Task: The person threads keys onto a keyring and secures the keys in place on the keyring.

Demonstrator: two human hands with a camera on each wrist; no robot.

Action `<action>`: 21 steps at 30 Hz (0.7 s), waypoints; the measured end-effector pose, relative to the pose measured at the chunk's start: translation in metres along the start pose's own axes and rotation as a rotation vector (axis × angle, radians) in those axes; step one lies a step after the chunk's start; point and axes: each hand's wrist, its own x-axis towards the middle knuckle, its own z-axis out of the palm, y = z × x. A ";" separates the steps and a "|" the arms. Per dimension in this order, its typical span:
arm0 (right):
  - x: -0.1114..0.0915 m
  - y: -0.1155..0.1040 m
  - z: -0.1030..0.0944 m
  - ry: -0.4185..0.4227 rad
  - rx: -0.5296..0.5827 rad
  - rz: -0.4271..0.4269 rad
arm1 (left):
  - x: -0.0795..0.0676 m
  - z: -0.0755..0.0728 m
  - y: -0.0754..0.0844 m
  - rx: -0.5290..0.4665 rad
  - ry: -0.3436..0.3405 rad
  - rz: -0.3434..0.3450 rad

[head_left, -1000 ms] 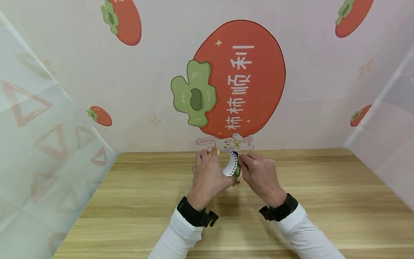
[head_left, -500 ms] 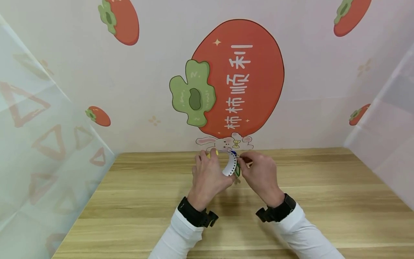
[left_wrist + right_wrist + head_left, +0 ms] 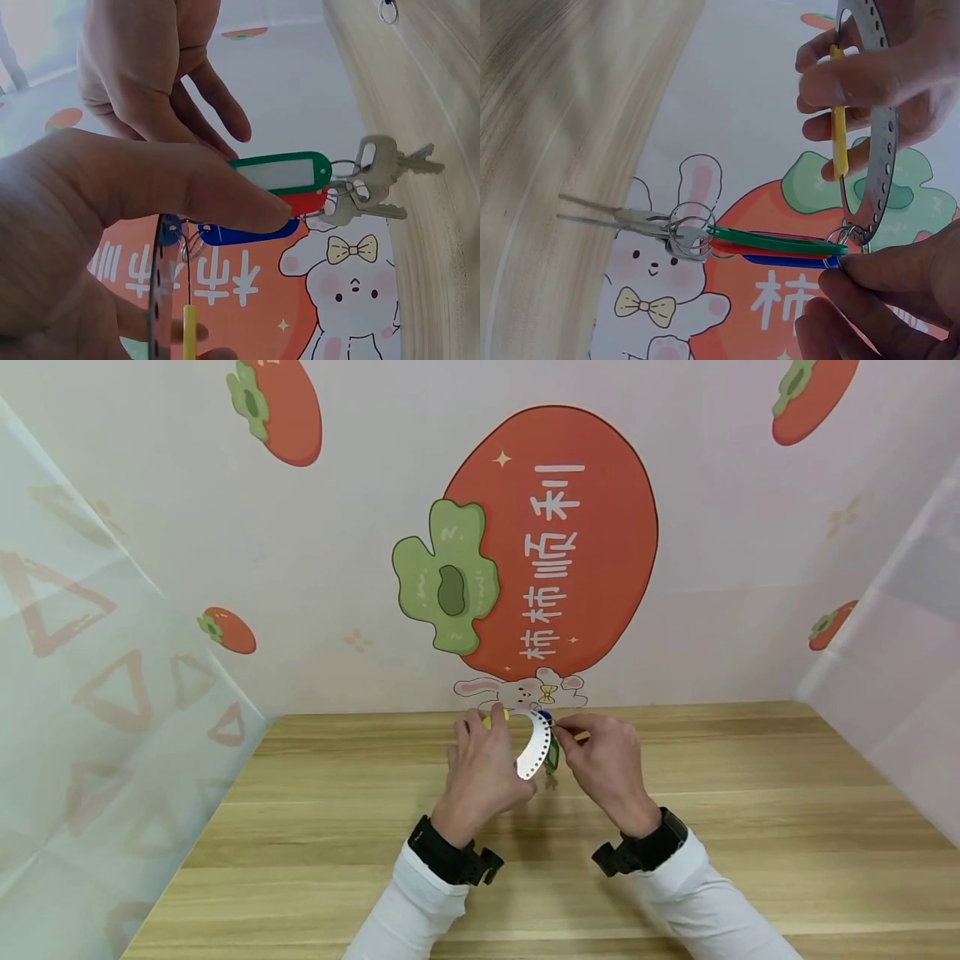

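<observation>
The left hand's fingers are clamped round the yellow handle of a curved plate, above the counter. Just beside it are green, red and blue tags bearing keys. Rightmost, the right hand's fingers pinch the tags' ringed ends.

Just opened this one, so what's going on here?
A person's left hand holds a curved, perforated metal holder with a yellow handle. The right hand pinches at the small rings between its edge and a green tag, red tag and blue tag. Keys hang from the tags. Which holes the rings pass through is unclear.
</observation>
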 end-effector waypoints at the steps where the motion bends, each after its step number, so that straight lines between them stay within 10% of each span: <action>1: 0.000 0.001 0.000 0.000 0.004 0.002 | 0.000 -0.001 -0.001 0.000 -0.010 0.000; 21: 0.001 0.000 0.000 -0.042 -0.021 0.034 | -0.001 0.004 0.000 0.000 0.087 0.003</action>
